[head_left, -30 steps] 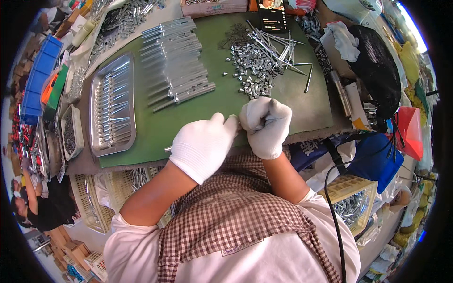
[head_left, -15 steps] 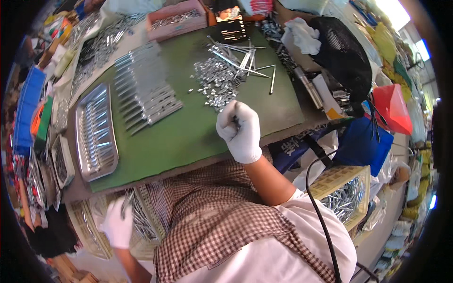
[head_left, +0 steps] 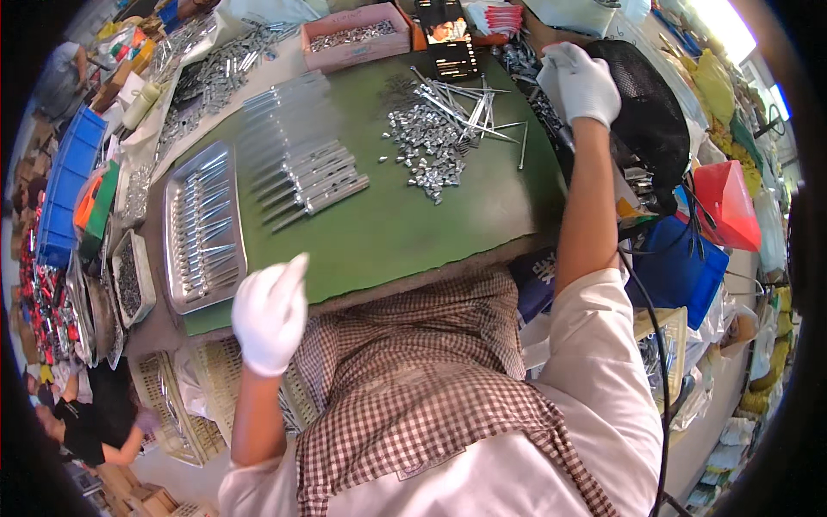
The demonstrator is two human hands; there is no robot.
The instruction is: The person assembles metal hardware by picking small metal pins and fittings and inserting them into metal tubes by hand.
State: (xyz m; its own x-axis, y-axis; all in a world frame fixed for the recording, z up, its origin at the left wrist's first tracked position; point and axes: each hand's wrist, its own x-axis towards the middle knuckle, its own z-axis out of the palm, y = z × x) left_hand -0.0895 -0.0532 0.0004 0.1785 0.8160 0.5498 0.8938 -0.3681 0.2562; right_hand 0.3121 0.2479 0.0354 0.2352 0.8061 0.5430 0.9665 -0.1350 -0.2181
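My left hand (head_left: 270, 314), white-gloved, is over the mat's near edge below a steel tray (head_left: 242, 250) of shiny metal rods. Its fingers are pressed together; whatever they hold cannot be made out. My right hand (head_left: 590, 90), also gloved, reaches to the far right beside a black mesh bag (head_left: 650, 95). Those fingers are curled in over a patch of white cloth, their contents hidden. Between the hands, a green mat (head_left: 388, 250) carries a row of metal rods (head_left: 314, 181), a heap of small metal pieces (head_left: 431, 146) and loose long thin pins (head_left: 482, 112).
Behind the mat stand a pink bin (head_left: 357, 56) of small parts and a lit phone (head_left: 446, 43). A blue bin (head_left: 73, 189) is at left, a red container (head_left: 728, 207) at right. Yellowish baskets (head_left: 177, 414) sit below the table. Another person (head_left: 86, 431) is at lower left.
My left hand has risen from the basket below the table to the mat's near edge. My right hand has moved from the mat's near side to the far right. The view has shifted slightly.
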